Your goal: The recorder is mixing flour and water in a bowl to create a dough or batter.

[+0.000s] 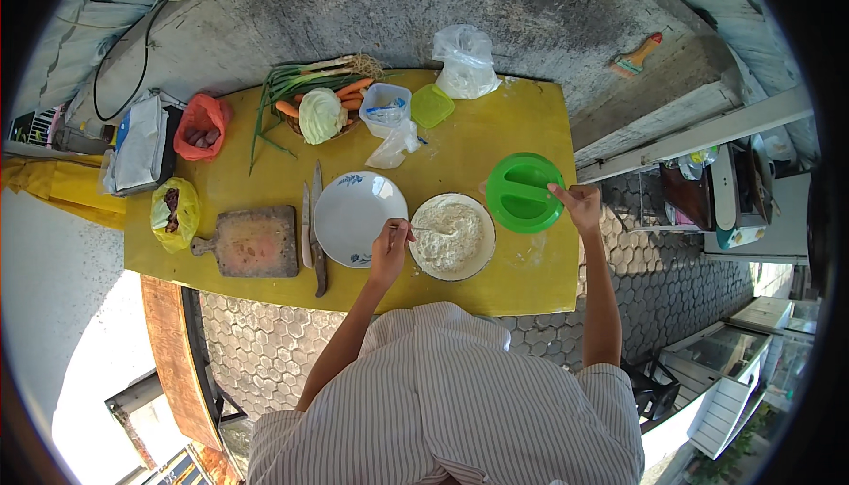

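Observation:
My left hand [389,250] is closed on the thin metal handle of a utensil [426,229]. Its far end is sunk in white flour [448,242], so I cannot tell whether it is a spoon or a fork. The flour lies in a round white bowl with a dark rim [447,277]. To the right of the bowl is a round green plastic lid [523,213] with a raised bar across its middle. My right hand [580,206] pinches the lid's right edge. A large white plate with blue flowers [358,218] sits just left of the bowl.
Two knives [318,242] and a wooden cutting board [256,242] lie left of the plate. Behind are a cabbage [322,115], carrots [355,90], green onions [296,78], a plastic tub [386,100], a green lid [432,106] and a bag of white powder [466,65]. Red [202,122] and yellow [181,220] bags stand left.

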`<state>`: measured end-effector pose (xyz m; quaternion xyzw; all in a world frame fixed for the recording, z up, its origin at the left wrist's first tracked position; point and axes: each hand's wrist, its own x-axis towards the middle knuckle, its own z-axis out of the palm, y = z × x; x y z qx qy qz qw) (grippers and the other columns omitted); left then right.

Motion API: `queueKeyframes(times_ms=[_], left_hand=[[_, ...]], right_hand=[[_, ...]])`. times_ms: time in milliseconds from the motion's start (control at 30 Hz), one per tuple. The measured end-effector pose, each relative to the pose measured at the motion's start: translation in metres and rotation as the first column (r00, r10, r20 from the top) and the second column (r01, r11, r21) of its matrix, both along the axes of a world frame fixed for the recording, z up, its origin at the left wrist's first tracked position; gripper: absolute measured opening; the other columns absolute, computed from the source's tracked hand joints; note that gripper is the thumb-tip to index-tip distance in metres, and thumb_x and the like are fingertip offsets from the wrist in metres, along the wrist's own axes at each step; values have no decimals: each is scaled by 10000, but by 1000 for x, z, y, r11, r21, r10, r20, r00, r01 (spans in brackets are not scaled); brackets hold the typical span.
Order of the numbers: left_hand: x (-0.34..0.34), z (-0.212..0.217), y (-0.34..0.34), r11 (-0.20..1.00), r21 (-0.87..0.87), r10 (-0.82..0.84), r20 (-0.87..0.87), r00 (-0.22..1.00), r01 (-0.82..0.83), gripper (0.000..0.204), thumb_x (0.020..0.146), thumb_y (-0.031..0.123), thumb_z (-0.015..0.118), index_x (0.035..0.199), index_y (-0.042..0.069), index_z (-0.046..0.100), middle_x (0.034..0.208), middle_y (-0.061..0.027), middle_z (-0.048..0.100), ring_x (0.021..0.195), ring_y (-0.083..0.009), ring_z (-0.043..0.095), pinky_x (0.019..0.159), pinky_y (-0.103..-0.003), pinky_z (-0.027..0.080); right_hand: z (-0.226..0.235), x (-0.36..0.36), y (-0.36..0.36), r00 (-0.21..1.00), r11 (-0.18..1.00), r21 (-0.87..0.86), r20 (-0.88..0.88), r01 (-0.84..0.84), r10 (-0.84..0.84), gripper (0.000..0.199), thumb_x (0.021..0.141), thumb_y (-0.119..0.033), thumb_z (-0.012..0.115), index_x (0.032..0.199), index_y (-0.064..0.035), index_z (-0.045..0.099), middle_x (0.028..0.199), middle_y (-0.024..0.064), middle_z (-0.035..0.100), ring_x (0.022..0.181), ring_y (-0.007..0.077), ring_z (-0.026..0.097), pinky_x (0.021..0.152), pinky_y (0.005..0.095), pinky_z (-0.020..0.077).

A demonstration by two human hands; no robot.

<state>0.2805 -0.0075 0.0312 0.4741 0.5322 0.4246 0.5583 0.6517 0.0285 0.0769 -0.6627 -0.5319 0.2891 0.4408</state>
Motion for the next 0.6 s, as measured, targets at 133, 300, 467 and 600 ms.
queueKeyframes(times_ms=[133, 300, 467, 600], left_hand=[[2, 0, -5, 1000, -4, -23, -108, 994, 23, 162, 951, 151, 431, 940, 13, 515, 738, -35, 554, 658, -80, 475, 560, -219, 391], [4, 6, -9, 998, 30, -41, -193, 980, 47, 142, 945, 113, 430, 942, -6, 508, 734, -47, 553, 668, -101, 489, 625, -243, 403], [7, 14, -12, 989, 111, -72, -234, 969, 100, 124, 934, 73, 434, 932, -27, 508, 737, -85, 571, 622, -130, 533, 590, -260, 435], [10, 22, -13, 983, 130, -96, -233, 968, 129, 128, 931, 69, 431, 938, -34, 505, 753, -96, 582, 657, -148, 571, 627, -267, 461]], right_hand=[[9, 3, -8, 990, 989, -47, 11, -137, 138, 488, 655, -188, 822, 402, -52, 428, 390, -31, 386, 396, 34, 378, 360, 248, 307], [44, -28, -17, 887, 957, -38, 367, -288, 281, 506, 586, -251, 848, 405, -27, 432, 384, 58, 425, 347, 111, 403, 365, 273, 340], [58, -44, -19, 856, 956, -24, 438, -294, 274, 537, 566, -296, 845, 402, -21, 413, 382, 89, 390, 334, 193, 380, 364, 296, 348], [62, -51, -18, 808, 954, -66, 516, -294, 285, 547, 573, -316, 835, 402, -22, 408, 380, 98, 369, 335, 207, 364, 369, 312, 351]])
